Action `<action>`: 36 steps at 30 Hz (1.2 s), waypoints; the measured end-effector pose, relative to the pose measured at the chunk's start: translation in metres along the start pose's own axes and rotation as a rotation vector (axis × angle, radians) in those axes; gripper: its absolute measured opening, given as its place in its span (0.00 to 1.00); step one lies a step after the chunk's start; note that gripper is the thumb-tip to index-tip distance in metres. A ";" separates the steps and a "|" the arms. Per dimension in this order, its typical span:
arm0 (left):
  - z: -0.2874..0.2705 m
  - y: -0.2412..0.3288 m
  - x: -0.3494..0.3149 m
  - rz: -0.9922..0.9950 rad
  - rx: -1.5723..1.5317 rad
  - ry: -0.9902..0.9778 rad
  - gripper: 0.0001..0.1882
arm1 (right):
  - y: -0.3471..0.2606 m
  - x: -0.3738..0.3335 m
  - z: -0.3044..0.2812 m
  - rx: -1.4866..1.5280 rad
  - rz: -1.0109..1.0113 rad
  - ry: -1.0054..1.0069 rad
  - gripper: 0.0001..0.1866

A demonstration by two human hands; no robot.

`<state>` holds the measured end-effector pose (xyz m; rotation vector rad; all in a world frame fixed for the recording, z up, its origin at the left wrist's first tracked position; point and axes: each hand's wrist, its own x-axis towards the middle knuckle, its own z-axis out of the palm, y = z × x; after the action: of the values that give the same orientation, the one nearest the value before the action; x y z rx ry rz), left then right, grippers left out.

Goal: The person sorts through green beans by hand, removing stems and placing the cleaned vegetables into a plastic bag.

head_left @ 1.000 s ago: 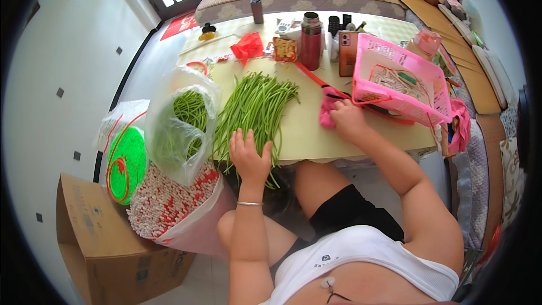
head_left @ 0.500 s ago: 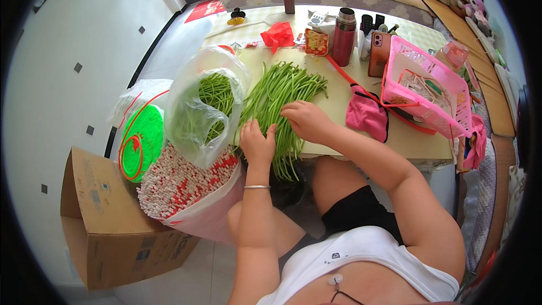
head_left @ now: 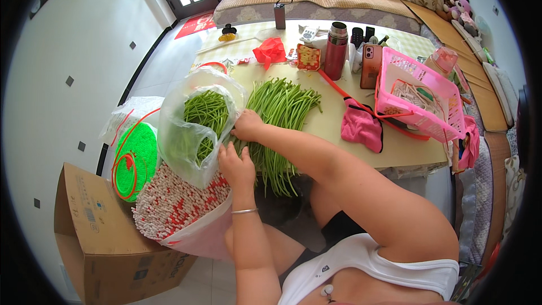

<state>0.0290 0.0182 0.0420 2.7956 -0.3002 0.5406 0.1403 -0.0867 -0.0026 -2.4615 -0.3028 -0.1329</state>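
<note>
A clear plastic bag [head_left: 176,135] of green stems stands at the table's left edge. The stems in the bag [head_left: 204,114] show through its mouth. A loose pile of long green stems [head_left: 282,118] lies to its right, ends hanging over the near edge. My right hand [head_left: 248,125] reaches across the pile to the bag's right rim, fingers curled; what they pinch is hidden. Just below it, my left hand [head_left: 237,165] has its fingers stretched against the bag's lower right side, thumb apart.
Left of my legs stand a sack of red and white sticks [head_left: 178,206], a bright green round item [head_left: 135,161] and a cardboard box [head_left: 113,220]. Toward the right lie a pink basket [head_left: 415,82], a pink cloth pouch [head_left: 361,127], a phone [head_left: 370,66] and a red flask [head_left: 336,53].
My right hand has moved left from the loose stems to the bag's rim. My left hand has shifted from the stems' edge to the bag's side. The view has tilted slightly.
</note>
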 end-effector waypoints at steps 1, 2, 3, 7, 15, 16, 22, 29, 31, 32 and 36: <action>-0.002 -0.002 0.001 0.009 0.004 0.019 0.25 | 0.002 -0.001 -0.001 0.016 -0.015 0.031 0.19; -0.001 -0.002 0.002 0.015 -0.005 0.025 0.24 | 0.009 -0.005 -0.003 0.032 -0.030 0.063 0.21; -0.002 -0.001 0.004 0.021 -0.013 0.033 0.24 | 0.014 -0.008 -0.005 0.048 -0.046 0.095 0.22; 0.002 0.001 0.007 0.017 -0.059 0.057 0.23 | 0.047 -0.027 -0.005 0.123 -0.137 0.117 0.15; -0.020 0.007 0.006 0.055 -0.140 0.314 0.16 | 0.111 -0.073 -0.027 0.131 -0.297 -0.021 0.12; -0.023 0.009 0.007 0.085 -0.093 0.368 0.15 | 0.116 -0.078 -0.035 0.122 -0.262 -0.043 0.12; -0.005 0.003 0.013 0.072 0.104 0.191 0.16 | 0.062 -0.088 -0.060 0.089 -0.397 0.325 0.24; 0.021 0.025 0.017 -0.080 0.110 -0.221 0.17 | 0.042 -0.081 -0.074 -0.009 -0.129 -0.106 0.33; 0.023 0.023 0.023 -0.100 -0.007 -0.236 0.16 | 0.069 -0.084 -0.069 -0.075 -0.174 -0.093 0.26; 0.024 0.025 0.023 -0.042 0.025 -0.137 0.16 | 0.085 -0.087 -0.071 -0.127 -0.224 -0.091 0.21; 0.015 0.041 0.029 0.028 0.113 -0.031 0.24 | 0.125 -0.107 -0.092 -0.058 -0.389 0.019 0.08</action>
<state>0.0495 -0.0296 0.0492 2.9146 -0.3248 0.5370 0.0658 -0.2585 -0.0230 -2.4293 -0.7764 -0.3327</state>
